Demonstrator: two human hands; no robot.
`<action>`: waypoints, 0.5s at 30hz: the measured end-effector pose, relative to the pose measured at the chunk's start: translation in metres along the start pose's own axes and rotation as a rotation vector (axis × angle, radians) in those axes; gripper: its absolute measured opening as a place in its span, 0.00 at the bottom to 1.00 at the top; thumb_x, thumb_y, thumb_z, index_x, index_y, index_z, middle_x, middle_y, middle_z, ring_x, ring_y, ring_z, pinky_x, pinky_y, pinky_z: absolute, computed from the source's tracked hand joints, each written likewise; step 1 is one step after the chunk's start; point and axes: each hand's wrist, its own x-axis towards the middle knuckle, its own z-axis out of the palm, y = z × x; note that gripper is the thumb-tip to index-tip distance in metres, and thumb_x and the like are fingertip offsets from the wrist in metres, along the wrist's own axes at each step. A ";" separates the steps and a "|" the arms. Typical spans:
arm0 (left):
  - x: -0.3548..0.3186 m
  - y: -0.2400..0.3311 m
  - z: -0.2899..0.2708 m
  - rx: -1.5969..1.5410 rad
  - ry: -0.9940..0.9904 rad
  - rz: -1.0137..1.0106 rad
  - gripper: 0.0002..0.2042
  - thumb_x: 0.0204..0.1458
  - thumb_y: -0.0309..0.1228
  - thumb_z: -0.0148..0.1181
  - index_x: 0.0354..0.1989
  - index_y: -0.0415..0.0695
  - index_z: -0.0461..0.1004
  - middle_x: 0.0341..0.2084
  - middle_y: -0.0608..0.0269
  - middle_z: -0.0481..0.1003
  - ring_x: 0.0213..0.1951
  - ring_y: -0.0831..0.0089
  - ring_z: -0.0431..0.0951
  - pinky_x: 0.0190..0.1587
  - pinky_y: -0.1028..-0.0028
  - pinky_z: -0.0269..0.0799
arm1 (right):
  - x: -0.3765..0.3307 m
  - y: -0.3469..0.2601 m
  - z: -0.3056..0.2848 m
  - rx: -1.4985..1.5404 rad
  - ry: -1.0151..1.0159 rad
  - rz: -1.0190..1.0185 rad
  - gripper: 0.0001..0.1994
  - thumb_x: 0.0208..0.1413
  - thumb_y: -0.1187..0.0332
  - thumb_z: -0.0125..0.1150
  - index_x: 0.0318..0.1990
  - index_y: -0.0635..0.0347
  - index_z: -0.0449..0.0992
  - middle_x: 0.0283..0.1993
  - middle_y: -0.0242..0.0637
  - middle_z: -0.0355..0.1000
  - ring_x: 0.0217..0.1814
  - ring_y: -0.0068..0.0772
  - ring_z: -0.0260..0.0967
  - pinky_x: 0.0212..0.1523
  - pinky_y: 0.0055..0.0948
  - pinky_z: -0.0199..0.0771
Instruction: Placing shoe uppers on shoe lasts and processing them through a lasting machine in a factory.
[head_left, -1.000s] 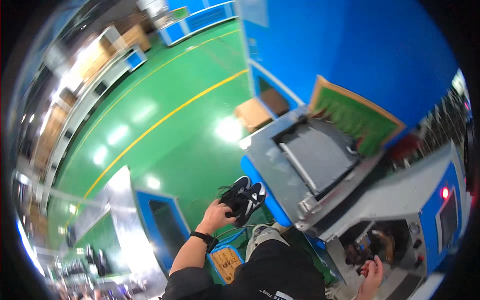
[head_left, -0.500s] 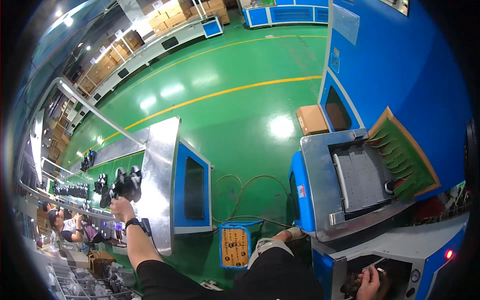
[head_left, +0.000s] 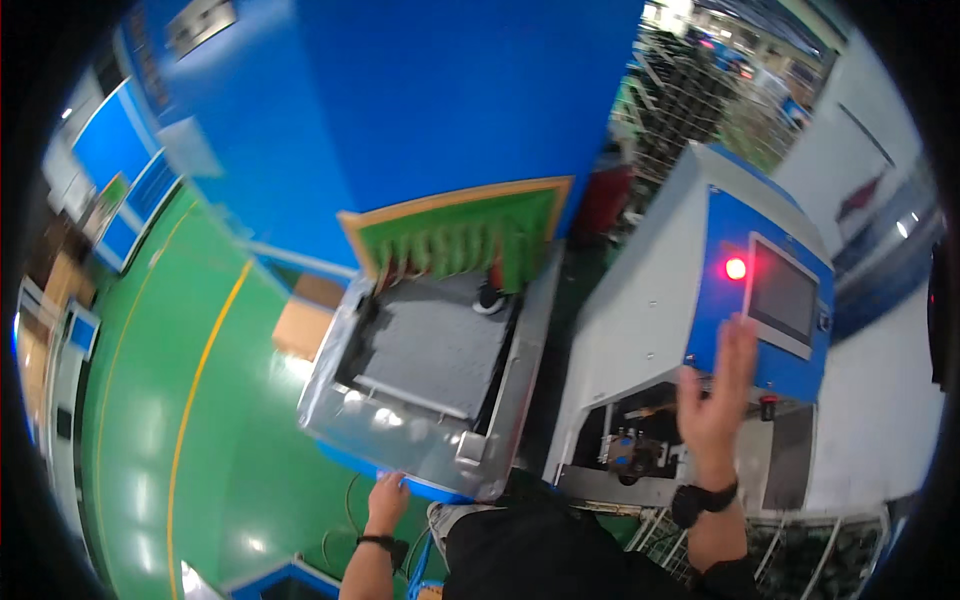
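My right hand [head_left: 715, 415], in a dark wristband, is raised with its fingers stretched out. It appears just in front of the blue control panel [head_left: 708, 290] of a white and blue machine, close to a dark screen [head_left: 782, 297] and a glowing red light [head_left: 736, 268]. Nothing shows in this hand. Below it, a metal fixture [head_left: 632, 455] sits in the machine's opening. My left hand [head_left: 386, 502] is low by the front edge of a metal-topped conveyor end [head_left: 415, 440]; blur hides how its fingers are set. A dark shoe with a white sole [head_left: 488, 298] lies at the green strip curtain.
The green strip curtain [head_left: 450, 245] hangs in a wooden-edged frame on a tall blue cabinet [head_left: 450, 100]. A cardboard box [head_left: 302, 325] stands left of the conveyor end. Wire racks [head_left: 790, 550] are at the lower right. Yellow lines [head_left: 200, 370] cross the green floor.
My view has swung right, to the machine. My left hand has left the black shoes on the workbench. My right hand has come out of the machine's opening and up to the panel.
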 end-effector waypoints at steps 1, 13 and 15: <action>0.054 0.034 0.003 0.015 -0.115 0.126 0.12 0.54 0.33 0.57 0.45 0.44 0.78 0.44 0.51 0.79 0.48 0.49 0.78 0.51 0.54 0.74 | 0.000 0.007 0.009 -0.134 -0.120 0.031 0.34 0.56 0.62 0.62 0.69 0.67 0.61 0.73 0.55 0.57 0.77 0.58 0.50 0.75 0.55 0.43; 0.469 0.231 0.092 -0.123 -0.162 0.255 0.30 0.49 0.32 0.61 0.61 0.36 0.63 0.56 0.39 0.71 0.59 0.44 0.70 0.60 0.55 0.69 | -0.020 0.005 0.041 -0.353 0.020 0.129 0.39 0.50 0.43 0.63 0.63 0.60 0.63 0.67 0.55 0.61 0.72 0.59 0.55 0.69 0.60 0.51; 0.485 0.229 0.112 -0.288 -0.018 0.084 0.36 0.45 0.37 0.67 0.62 0.34 0.60 0.59 0.36 0.67 0.62 0.45 0.67 0.62 0.56 0.67 | -0.025 0.004 0.041 -0.358 0.021 0.145 0.36 0.49 0.45 0.61 0.59 0.62 0.63 0.64 0.57 0.61 0.68 0.62 0.56 0.66 0.63 0.53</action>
